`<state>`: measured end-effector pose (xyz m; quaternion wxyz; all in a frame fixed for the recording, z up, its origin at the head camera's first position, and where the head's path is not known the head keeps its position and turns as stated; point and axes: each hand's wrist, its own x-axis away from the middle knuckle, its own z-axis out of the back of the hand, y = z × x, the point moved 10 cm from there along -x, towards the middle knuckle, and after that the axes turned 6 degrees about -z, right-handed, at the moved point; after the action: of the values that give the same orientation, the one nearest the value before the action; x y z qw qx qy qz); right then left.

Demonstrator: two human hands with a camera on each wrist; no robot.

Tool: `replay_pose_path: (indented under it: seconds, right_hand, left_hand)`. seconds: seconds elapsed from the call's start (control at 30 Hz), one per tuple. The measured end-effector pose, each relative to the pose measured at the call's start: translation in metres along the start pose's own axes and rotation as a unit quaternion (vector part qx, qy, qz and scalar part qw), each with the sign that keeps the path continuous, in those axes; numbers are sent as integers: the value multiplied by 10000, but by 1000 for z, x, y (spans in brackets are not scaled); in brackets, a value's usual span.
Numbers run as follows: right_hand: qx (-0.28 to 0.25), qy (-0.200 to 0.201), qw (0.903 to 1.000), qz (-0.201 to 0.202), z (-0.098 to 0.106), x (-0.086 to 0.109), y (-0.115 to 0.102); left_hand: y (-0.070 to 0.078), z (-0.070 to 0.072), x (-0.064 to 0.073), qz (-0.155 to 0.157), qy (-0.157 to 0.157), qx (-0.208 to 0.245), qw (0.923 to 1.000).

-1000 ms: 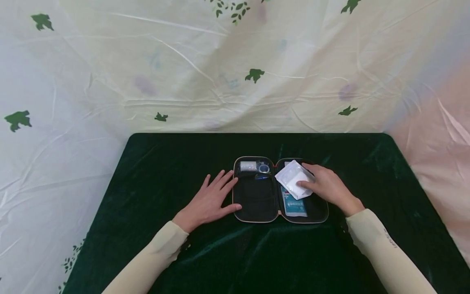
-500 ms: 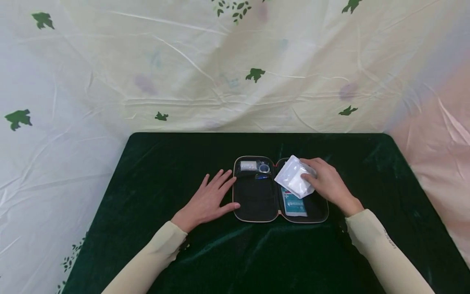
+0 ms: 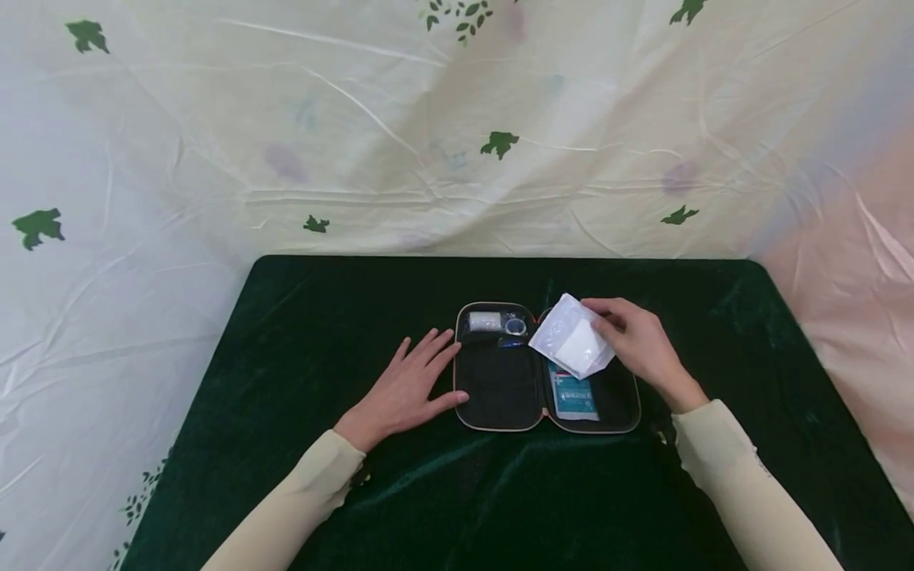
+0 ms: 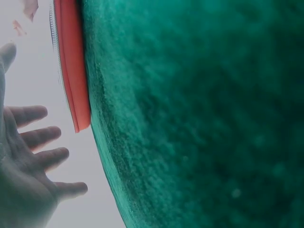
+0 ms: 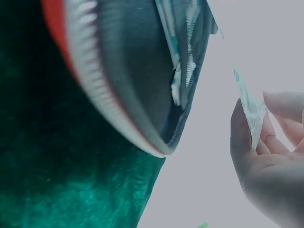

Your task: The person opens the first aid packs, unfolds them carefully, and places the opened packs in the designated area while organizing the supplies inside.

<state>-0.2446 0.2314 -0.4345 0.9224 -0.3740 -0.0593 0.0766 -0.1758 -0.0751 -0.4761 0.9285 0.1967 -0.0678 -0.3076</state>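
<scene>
A zippered case (image 3: 497,388) with a black lining and a red outer shell (image 4: 75,71) lies unfolded on the table. My right hand (image 3: 646,345) pinches a white square packet (image 3: 571,337) between thumb and fingers, over the case's right half. In the right wrist view the packet (image 5: 251,107) shows edge-on, raised off the case. Beneath it, a blue-and-white packet (image 3: 574,396) lies in that half, its upper part hidden. My left hand (image 3: 403,392) is spread flat with straight fingers, the fingertips right at the case's left rim.
In the left half's top pocket sit a white roll (image 3: 485,321), a round ring-like item (image 3: 514,326) and a small blue item (image 3: 510,343). Dark green velvet covers the table (image 3: 343,317). A pale patterned curtain (image 3: 400,119) hangs behind its far edge.
My right hand has lifted the white packet upward and slightly away from me, tilting it and showing more of its surface. The left hand and the case stay in place.
</scene>
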Motion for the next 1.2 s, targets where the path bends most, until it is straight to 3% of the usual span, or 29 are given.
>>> replay_pose_path:
  seconds: [0.33, 0.57, 0.97, 1.2]
  right_hand:
    - [-129, -57, 9998, 163, -9, -8, -18]
    - [-106, -166, 9995, 236, -22, -14, -31]
    - [-81, -393, 9983, 421, -38, -24, -46]
    - [-39, -483, 9976, 492, -42, -27, -56]
  left_hand:
    - [18, -8, -4, -285, -198, 15, 9994]
    - [34, -16, -9, -723, -332, -412, 9960]
    - [41, -25, -11, -882, -804, -819, 9895]
    - [41, -27, -12, -972, -804, -745, 9892]
